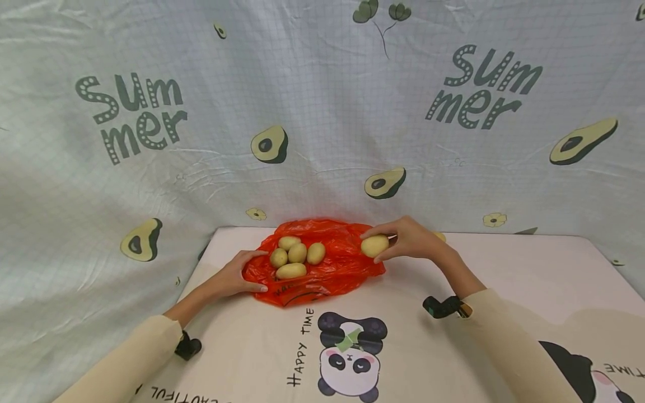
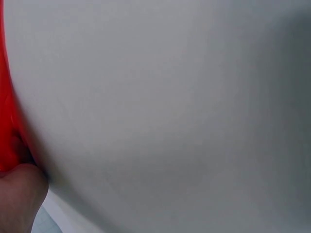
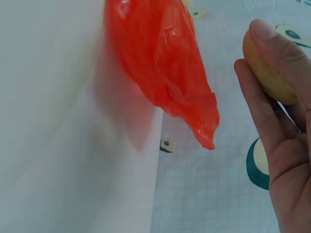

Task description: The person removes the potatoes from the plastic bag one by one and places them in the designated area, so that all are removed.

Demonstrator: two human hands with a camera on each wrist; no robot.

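Note:
A red plastic bag (image 1: 342,274) lies spread on the table, with several yellow potatoes (image 1: 297,253) gathered on its left half. My left hand (image 1: 234,274) holds the bag's left edge, thumb toward the near side and fingers toward the far side. In the left wrist view only part of that hand (image 2: 19,199) shows, against the red plastic. Over the bag's right end, my right hand (image 1: 410,240) pinches one potato (image 1: 374,246) between thumb and fingers. The right wrist view shows this potato (image 3: 267,73) raised beside the bag's hanging corner (image 3: 194,111).
Another yellow potato (image 1: 440,236) peeks out from behind my right wrist, near the table's back edge. The pale table (image 1: 242,341) bears printed pandas and lettering. Close behind it hangs a cloth (image 1: 322,140) printed with avocados.

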